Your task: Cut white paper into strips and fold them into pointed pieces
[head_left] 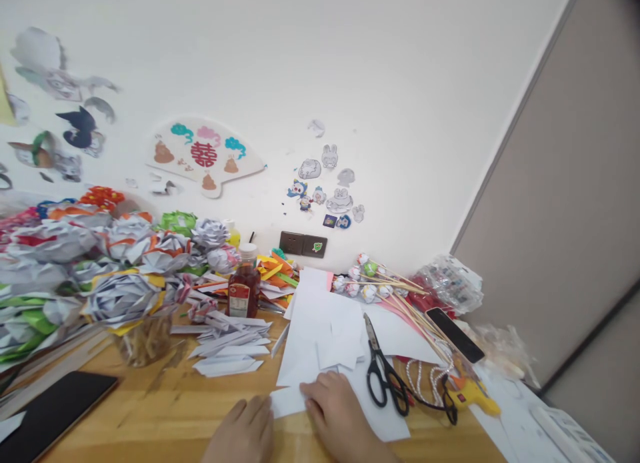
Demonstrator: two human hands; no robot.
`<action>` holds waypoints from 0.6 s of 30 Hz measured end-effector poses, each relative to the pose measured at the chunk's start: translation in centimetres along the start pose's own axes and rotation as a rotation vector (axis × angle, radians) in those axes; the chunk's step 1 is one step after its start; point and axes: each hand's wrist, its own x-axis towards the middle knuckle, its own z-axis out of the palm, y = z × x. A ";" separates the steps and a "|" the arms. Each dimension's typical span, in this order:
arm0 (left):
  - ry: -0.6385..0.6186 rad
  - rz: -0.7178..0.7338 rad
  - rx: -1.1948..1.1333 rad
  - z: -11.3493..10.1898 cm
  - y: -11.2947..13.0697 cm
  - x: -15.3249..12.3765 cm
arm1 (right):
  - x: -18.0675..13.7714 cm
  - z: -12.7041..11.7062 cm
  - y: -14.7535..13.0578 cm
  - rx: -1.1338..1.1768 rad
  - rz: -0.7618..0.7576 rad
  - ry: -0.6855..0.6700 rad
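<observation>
Both my hands rest at the bottom middle of the wooden table [165, 409]. My left hand [246, 431] lies on the wood with its fingers curled, just touching the left edge of a small white paper piece [289, 400]. My right hand [336, 413] presses its bent fingertips down on that same paper, in front of a stack of white sheets [320, 333]. Black-handled scissors [383, 373] lie shut on the paper just right of my right hand.
Folded white paper strips [227, 346] and a red-brown bottle [243, 286] lie behind my left hand. Paper flowers [100, 269] crowd the left, a dark phone [55, 413] lies lower left. Stick flowers [380, 286], another phone [454, 334] and a yellow glue gun [470, 393] lie right.
</observation>
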 end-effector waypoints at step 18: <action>0.115 0.019 -0.053 0.0 -0.8 0.8 | 0.0 0.5 0.5 0.011 -0.011 -0.007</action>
